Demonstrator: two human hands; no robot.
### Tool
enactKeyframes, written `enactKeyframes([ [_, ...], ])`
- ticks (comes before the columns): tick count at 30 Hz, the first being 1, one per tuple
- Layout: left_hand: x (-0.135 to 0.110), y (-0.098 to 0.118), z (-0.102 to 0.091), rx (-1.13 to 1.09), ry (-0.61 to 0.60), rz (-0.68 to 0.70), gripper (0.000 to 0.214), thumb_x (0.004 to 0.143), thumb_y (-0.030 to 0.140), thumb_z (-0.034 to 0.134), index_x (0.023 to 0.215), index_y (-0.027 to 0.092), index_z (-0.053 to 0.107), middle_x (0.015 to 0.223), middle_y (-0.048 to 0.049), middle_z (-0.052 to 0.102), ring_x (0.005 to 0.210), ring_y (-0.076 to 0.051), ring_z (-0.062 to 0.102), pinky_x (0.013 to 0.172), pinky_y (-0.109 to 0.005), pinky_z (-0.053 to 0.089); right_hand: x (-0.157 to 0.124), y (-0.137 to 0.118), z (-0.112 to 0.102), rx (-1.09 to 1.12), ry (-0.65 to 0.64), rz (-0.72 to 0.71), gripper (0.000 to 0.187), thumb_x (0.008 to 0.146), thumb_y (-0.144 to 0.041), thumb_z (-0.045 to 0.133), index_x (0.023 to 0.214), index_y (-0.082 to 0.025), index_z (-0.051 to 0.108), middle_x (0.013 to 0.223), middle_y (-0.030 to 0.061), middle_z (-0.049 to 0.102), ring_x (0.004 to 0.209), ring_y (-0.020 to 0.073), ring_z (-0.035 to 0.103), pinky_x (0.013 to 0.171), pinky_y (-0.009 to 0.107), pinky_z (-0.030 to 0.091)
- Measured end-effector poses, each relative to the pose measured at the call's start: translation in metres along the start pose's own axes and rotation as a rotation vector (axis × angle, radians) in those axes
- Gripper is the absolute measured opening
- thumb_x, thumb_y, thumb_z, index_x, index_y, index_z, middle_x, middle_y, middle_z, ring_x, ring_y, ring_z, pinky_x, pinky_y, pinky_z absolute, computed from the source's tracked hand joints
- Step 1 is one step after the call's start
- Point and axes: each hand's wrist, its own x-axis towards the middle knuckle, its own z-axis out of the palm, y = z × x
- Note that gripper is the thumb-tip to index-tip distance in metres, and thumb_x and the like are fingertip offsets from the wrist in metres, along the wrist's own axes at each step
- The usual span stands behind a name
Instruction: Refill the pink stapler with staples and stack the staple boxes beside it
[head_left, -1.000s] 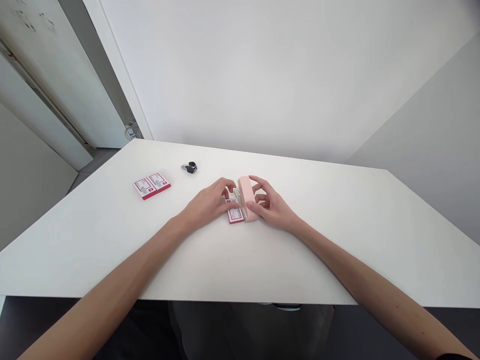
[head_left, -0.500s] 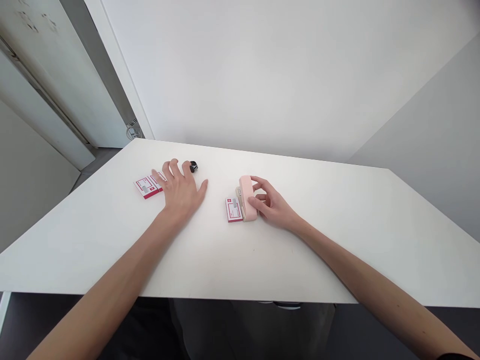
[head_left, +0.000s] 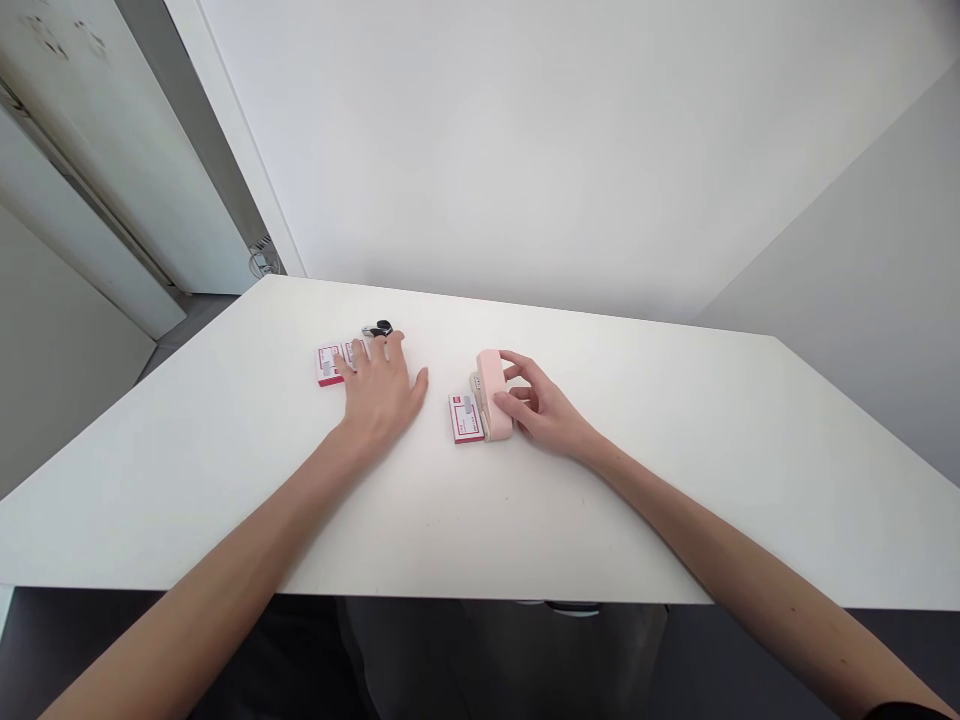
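My left hand (head_left: 377, 391) lies palm down with its fingers spread. Its fingertips rest on two small red-and-white boxes (head_left: 328, 364) set side by side, partly covering the one nearer the hand. Just beyond the fingers is a small black-and-silver staple remover (head_left: 377, 328), partly hidden by them. My right hand (head_left: 546, 408) holds a pink stapler (head_left: 493, 395) by its right side, thumb in front and fingers behind. A third red-and-white box (head_left: 466, 418) lies flat against the stapler's left side.
All of this lies on a white table (head_left: 660, 470) whose back edge runs along a white wall (head_left: 525, 150). A cable bundle (head_left: 264, 258) shows beyond the table's back left corner.
My left hand has slid to the right, and the two boxes under its fingers have moved right with it. More of the staple remover shows. My right hand and the stapler stay put.
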Motion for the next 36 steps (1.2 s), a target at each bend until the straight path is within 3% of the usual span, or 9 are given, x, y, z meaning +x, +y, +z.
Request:
enactKeyframes([
  [3, -0.002, 0.007, -0.001, -0.042, -0.037, 0.055, 0.054, 0.102, 0.038, 0.048, 0.152, 0.019, 0.042, 0.153, -0.0223, 0.056, 0.152, -0.047, 0.042, 0.126, -0.072, 0.024, 0.000, 0.000, 0.000, -0.005, 0.001, 0.001, 0.063, 0.102, -0.056, 0.065, 0.158, -0.038, 0.043, 0.132, 0.0069, 0.055, 0.081, 0.0139, 0.063, 0.056, 0.026, 0.047],
  [7, -0.003, 0.011, -0.003, -0.128, -0.051, 0.114, 0.046, 0.101, 0.033, 0.049, 0.144, 0.018, 0.047, 0.145, -0.0198, 0.061, 0.135, -0.039, 0.058, 0.118, -0.060, 0.041, 0.001, 0.001, 0.000, -0.008, 0.001, 0.003, 0.064, 0.102, -0.057, 0.065, 0.158, -0.038, 0.043, 0.133, 0.0073, 0.054, 0.083, 0.0148, 0.065, 0.057, 0.027, 0.048],
  [11, 0.002, 0.009, -0.004, -0.181, 0.025, 0.198, 0.034, 0.101, 0.032, 0.049, 0.133, 0.020, 0.054, 0.140, -0.0162, 0.064, 0.132, -0.036, 0.059, 0.115, -0.054, 0.043, 0.001, 0.002, -0.001, -0.023, 0.001, -0.003, 0.062, 0.102, -0.057, 0.063, 0.158, -0.038, 0.043, 0.132, 0.0070, 0.054, 0.081, 0.0143, 0.063, 0.058, 0.027, 0.049],
  [14, 0.006, 0.002, -0.004, -0.186, 0.051, 0.240, 0.035, 0.102, 0.038, 0.051, 0.131, 0.020, 0.056, 0.141, -0.0159, 0.064, 0.140, -0.036, 0.053, 0.120, -0.053, 0.039, 0.000, 0.003, -0.001, -0.024, -0.001, -0.008, 0.062, 0.102, -0.056, 0.064, 0.158, -0.038, 0.043, 0.132, 0.0069, 0.054, 0.080, 0.0138, 0.062, 0.057, 0.027, 0.049],
  [18, 0.011, -0.008, -0.002, -0.183, -0.042, 0.223, 0.046, 0.101, 0.049, 0.053, 0.137, 0.020, 0.055, 0.148, -0.0165, 0.063, 0.151, -0.037, 0.045, 0.126, -0.054, 0.034, 0.000, 0.002, -0.001, -0.018, -0.004, -0.004, 0.063, 0.102, -0.057, 0.063, 0.158, -0.038, 0.042, 0.132, 0.0068, 0.054, 0.081, 0.0140, 0.063, 0.056, 0.026, 0.048],
  [23, 0.012, -0.008, -0.002, -0.173, -0.098, 0.168, 0.052, 0.100, 0.053, 0.053, 0.138, 0.018, 0.056, 0.146, -0.0185, 0.065, 0.148, -0.038, 0.048, 0.125, -0.057, 0.034, 0.001, 0.001, -0.001, -0.011, -0.010, 0.010, 0.064, 0.102, -0.058, 0.065, 0.158, -0.038, 0.042, 0.134, 0.0070, 0.053, 0.084, 0.0143, 0.065, 0.057, 0.026, 0.048],
  [27, 0.011, -0.006, -0.005, -0.160, -0.099, 0.147, 0.051, 0.100, 0.050, 0.054, 0.141, 0.021, 0.052, 0.145, -0.0157, 0.068, 0.149, -0.039, 0.046, 0.129, -0.068, 0.021, 0.001, 0.000, -0.001, -0.002, -0.012, 0.012, 0.066, 0.101, -0.058, 0.066, 0.159, -0.037, 0.042, 0.134, 0.0073, 0.054, 0.088, 0.0157, 0.067, 0.059, 0.027, 0.049],
  [32, 0.011, -0.006, -0.008, -0.197, -0.126, 0.161, 0.052, 0.100, 0.047, 0.053, 0.144, 0.021, 0.049, 0.143, -0.0152, 0.070, 0.147, -0.039, 0.048, 0.120, -0.060, 0.038, 0.000, 0.000, -0.001, -0.022, -0.012, 0.016, 0.066, 0.102, -0.059, 0.064, 0.159, -0.036, 0.042, 0.134, 0.0082, 0.056, 0.089, 0.0168, 0.068, 0.060, 0.027, 0.050],
  [36, 0.009, -0.002, -0.008, -0.183, -0.124, 0.185, 0.050, 0.099, 0.049, 0.054, 0.140, 0.022, 0.052, 0.140, -0.0135, 0.072, 0.143, -0.039, 0.051, 0.118, -0.058, 0.040, 0.001, 0.001, 0.000, -0.032, -0.010, 0.011, 0.065, 0.102, -0.058, 0.064, 0.159, -0.036, 0.041, 0.134, 0.0082, 0.056, 0.086, 0.0159, 0.067, 0.058, 0.027, 0.049],
])
